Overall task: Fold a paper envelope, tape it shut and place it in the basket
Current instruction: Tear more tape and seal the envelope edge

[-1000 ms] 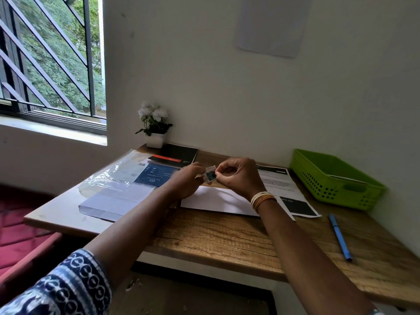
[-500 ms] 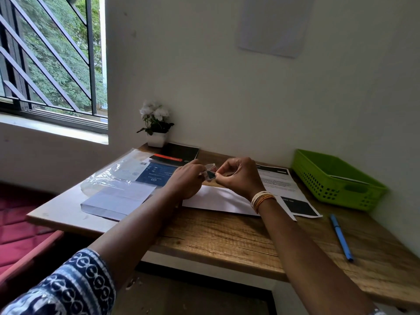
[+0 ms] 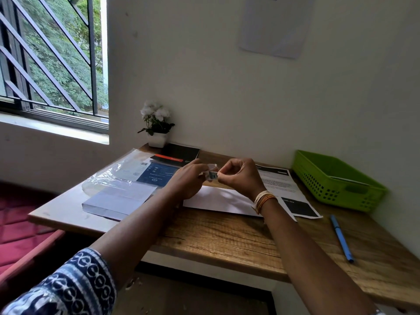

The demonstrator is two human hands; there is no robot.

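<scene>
Hands met above the desk (image 3: 227,237), both working at a small tape dispenser (image 3: 212,175) held between them. The left hand (image 3: 188,180) gripped it with curled fingers, and the right hand (image 3: 241,176) pinched at its near end with thumb and fingertip; whether a strip of tape had come free I could not tell, it was too small. Bangles (image 3: 263,200) ringed the right wrist, and a blue patterned sleeve (image 3: 68,289) covered the left upper arm.

Below the hands the white envelope (image 3: 218,201) lay flat on the wood, its right end over a printed sheet (image 3: 284,185). The green basket (image 3: 336,180) stood at the desk's right, against the wall, well apart from the envelope, with a pale sheet lying inside it. A blue pen (image 3: 341,239) lay near the right edge, in front of the basket.

To the left sat a paper stack (image 3: 118,201) under loose clear plastic (image 3: 109,178), with a blue booklet (image 3: 156,176) and a black book (image 3: 179,153) behind. A small pot of white flowers (image 3: 155,126) stood by the wall, beside the barred window (image 3: 50,57).
</scene>
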